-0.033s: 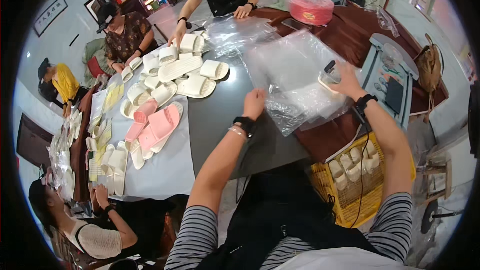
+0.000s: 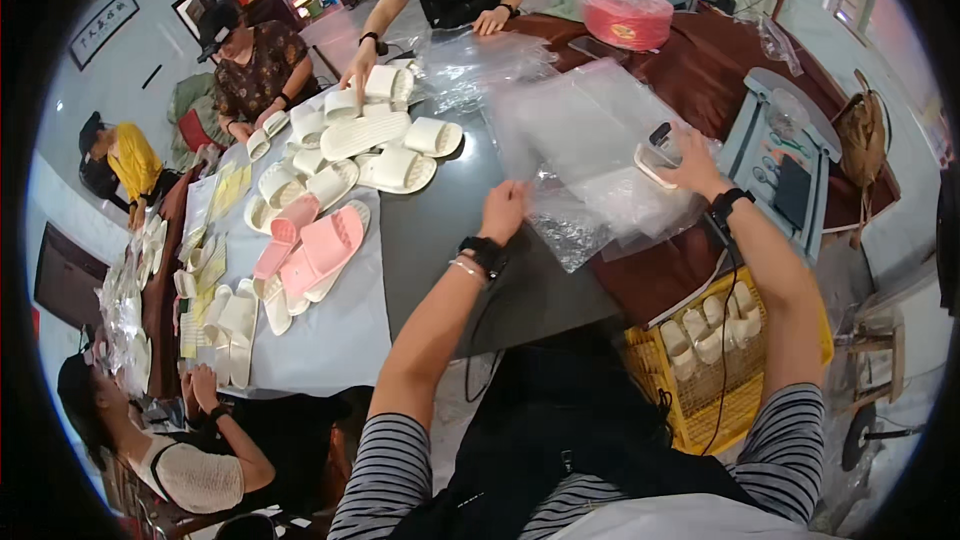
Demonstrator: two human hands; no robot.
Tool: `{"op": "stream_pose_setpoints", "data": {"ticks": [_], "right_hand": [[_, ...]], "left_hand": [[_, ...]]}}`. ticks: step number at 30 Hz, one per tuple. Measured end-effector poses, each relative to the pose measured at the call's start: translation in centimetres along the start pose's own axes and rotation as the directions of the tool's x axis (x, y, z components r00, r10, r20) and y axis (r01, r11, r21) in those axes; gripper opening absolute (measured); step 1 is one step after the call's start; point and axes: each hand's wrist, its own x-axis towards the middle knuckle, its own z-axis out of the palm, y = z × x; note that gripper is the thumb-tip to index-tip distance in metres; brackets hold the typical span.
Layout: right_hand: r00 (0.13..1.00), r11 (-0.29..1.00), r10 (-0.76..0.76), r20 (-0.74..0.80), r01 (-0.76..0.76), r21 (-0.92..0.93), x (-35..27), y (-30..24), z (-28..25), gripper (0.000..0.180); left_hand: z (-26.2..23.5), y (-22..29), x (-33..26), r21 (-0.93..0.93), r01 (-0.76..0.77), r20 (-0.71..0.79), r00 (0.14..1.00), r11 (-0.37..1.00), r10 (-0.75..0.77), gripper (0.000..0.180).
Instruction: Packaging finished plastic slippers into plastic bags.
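Note:
My left hand (image 2: pixel 505 208) is closed, its fingertips pinching the near-left edge of a clear plastic bag (image 2: pixel 570 240). Under and beyond it lies a stack of clear plastic bags (image 2: pixel 565 125) on the table. At the stack's right side, my right hand (image 2: pixel 692 162) is wrapped round a white-edged object with a dark end (image 2: pixel 652 168); its exact kind is hard to make out. Left of my hands, white slippers (image 2: pixel 365 137) lie in a heap, with pink slippers (image 2: pixel 322 248) at its near side.
Right of the bags sits a grey-blue tray (image 2: pixel 735 165) with small tools. A yellow crate (image 2: pixel 690 410) holding white slippers stands below the table edge. A red bundle in plastic (image 2: pixel 628 15) is at the back. Several people work around the table's left and far sides.
My left hand has shifted slightly to the left, with the bag's edge at its fingertips. My right hand stays nearly in place.

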Motion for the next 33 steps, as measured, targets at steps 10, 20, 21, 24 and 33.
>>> {"op": "stream_pose_setpoints", "data": {"ticks": [10, 20, 21, 24, 33], "right_hand": [[0.931, 0.915, 0.361, -0.062, -0.34, 0.217, 5.0, -1.4, -2.1, 0.11], [0.937, 0.963, 0.207, -0.281, -0.145, 0.227, 4.6, -5.1, -7.5, 0.105], [0.943, 0.962, 0.213, -0.255, -0.156, 0.225, 4.0, -4.1, -7.1, 0.105], [0.967, 0.969, 0.179, -0.181, -0.142, 0.201, 2.1, -1.2, -3.2, 0.107], [0.995, 0.998, -0.063, -0.071, 0.065, 0.028, 3.1, -10.6, -5.4, 0.097]], "left_hand": [[-3.1, 4.1, -1.7, -0.325, 0.295, 0.24, 0.945, 0.899, -0.224, 0.043], [3.6, 5.0, 3.3, -0.636, 0.376, 0.313, 0.924, 0.673, -0.221, 0.034], [3.3, 5.2, 2.7, -0.564, 0.343, 0.188, 0.939, 0.751, -0.288, 0.028], [-1.1, 2.3, 1.3, -0.587, 0.313, 0.033, 0.931, 0.747, -0.364, 0.018], [-15.6, 1.6, -8.9, -0.49, 0.165, 0.015, 0.983, 0.856, -0.181, 0.015]]}}
